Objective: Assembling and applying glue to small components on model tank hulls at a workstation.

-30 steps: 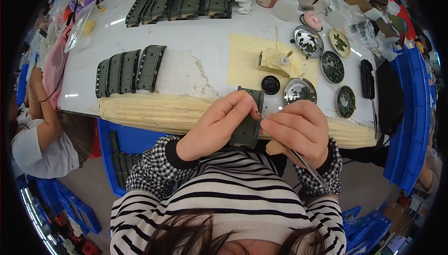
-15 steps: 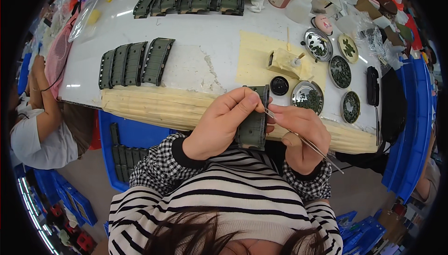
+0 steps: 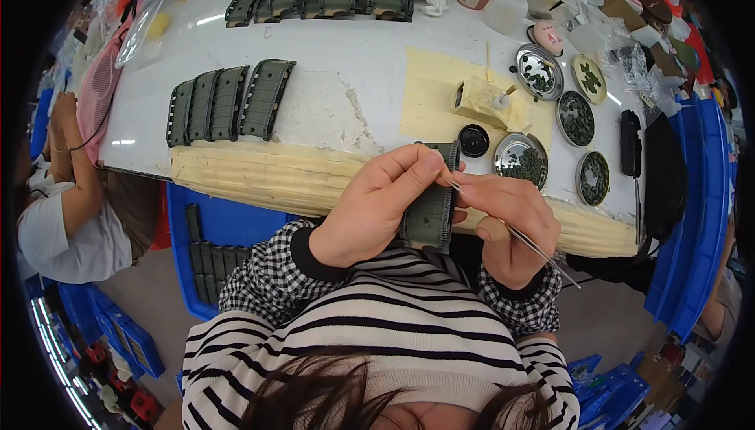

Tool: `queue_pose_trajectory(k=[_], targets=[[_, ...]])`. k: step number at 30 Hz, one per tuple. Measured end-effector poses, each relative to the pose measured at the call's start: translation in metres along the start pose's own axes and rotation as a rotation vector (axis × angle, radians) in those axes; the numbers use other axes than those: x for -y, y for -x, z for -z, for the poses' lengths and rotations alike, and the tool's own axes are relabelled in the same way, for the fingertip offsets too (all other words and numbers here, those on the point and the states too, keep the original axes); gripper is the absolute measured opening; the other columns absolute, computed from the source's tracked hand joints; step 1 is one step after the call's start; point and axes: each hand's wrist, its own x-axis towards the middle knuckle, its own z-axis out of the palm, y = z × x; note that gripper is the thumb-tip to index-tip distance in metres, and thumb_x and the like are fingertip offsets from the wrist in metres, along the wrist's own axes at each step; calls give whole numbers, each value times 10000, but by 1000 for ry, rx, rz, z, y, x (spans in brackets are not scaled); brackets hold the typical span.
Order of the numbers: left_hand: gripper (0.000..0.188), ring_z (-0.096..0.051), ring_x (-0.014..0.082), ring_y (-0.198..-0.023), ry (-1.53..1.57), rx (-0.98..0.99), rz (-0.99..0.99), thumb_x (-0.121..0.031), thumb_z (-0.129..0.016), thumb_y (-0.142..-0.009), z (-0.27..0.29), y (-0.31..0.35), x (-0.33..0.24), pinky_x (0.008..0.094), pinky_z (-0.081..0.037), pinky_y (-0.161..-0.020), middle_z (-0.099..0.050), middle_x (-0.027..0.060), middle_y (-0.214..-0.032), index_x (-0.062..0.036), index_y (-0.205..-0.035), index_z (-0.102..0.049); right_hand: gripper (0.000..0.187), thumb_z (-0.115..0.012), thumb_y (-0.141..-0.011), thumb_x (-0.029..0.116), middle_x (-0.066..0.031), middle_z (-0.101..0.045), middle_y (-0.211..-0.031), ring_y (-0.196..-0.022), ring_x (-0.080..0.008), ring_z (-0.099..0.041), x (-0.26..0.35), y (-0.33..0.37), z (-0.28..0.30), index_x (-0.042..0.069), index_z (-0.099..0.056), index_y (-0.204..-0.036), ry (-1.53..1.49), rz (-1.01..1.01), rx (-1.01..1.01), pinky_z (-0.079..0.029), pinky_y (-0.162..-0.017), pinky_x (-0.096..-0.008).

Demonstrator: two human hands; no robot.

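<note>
Our left hand (image 3: 370, 210) grips a green panel (image 3: 427, 224), and our right hand (image 3: 519, 214) grips slim tweezers (image 3: 544, 255) at its edge.
The panel is our landmark, held just in front of our striped top; the left thumb and forefinger pinch near its ribbed right side, seemingly to steady it. Our right fingers close around the tweezers, whose tips meet that same spot, likely because the detail is too fine for bare fingertips; whatever the tips hold is too small to tell. Beyond the panel, to its right, lie a black lid (image 3: 473, 140) and a metal dish (image 3: 532, 145) of tiny green pieces, probably kept near for easy reach. Well to its left, four similar panels (image 3: 228, 103) lie side by side, perhaps to keep them out of our hands' way.
</note>
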Motion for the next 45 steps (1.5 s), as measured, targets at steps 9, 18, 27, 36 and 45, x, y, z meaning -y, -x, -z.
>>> queue_pose_trajectory(k=[9,18,27,36,45], targets=[[281,-580,100,-962,27,12,2,-254,-431,-1040,-1,0,-2,258,-497,-850,-622,85,-1099,-25,-958,-571,336,-762,-749,73,-165,-669,-1020,-917,-281,-681,-2,0,2,-18,-671,-1059,62,48,55,-567,-754,-331],[275,-572,102,-981,8,-31,-29,-249,-437,-1039,-1,-1,2,264,-483,-880,-623,79,-1107,-25,-962,-577,373,-782,-709,76,-163,-663,-1032,-924,-286,-677,0,0,1,0,-676,-1059,101,42,84,-570,-779,-342],[266,-571,98,-980,-5,-48,-42,-243,-441,-1038,1,-1,5,258,-479,-880,-625,72,-1106,-27,-968,-579,295,-672,-869,179,-204,-655,-1029,-924,-307,-681,-1,0,0,-34,-644,-1071,133,87,113,-556,-796,-356],[264,-565,92,-922,-36,-17,-37,-243,-454,-1034,4,1,3,229,-473,-830,-611,69,-1087,-26,-944,-575,318,-762,-761,189,-140,-670,-929,-884,-300,-680,-3,-5,-4,-11,-684,-996,223,201,88,-583,-790,-378],[706,-610,261,-1088,63,-80,-167,2,-503,-946,-2,9,-16,418,-503,-985,-457,209,-1353,-128,-1524,-120,133,-585,-921,75,-74,-675,-822,-771,-202,-536,-27,6,2,-1,-694,-934,134,-246,-282,-434,-706,-304]])
